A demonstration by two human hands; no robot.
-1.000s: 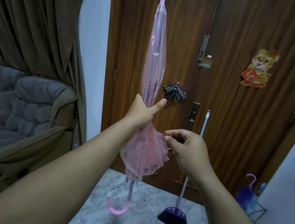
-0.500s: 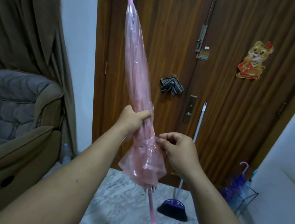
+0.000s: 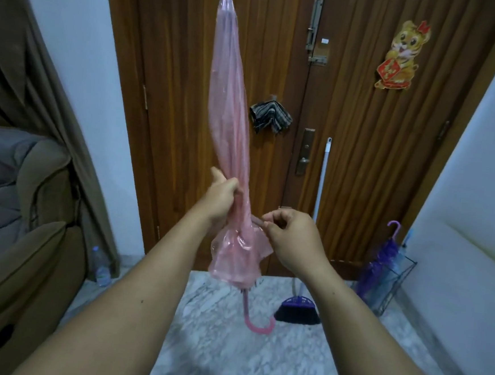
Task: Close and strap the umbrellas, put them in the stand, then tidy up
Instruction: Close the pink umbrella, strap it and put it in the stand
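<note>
single head cam, wide-angle, looks forward and down at wooden door and marble floor (hands close in).

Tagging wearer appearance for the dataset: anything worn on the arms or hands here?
Nothing visible. Both forearms are bare as far as the frame shows, no sleeves in view. The left hand and right hand show no gloves, rings, watch or bands.
</note>
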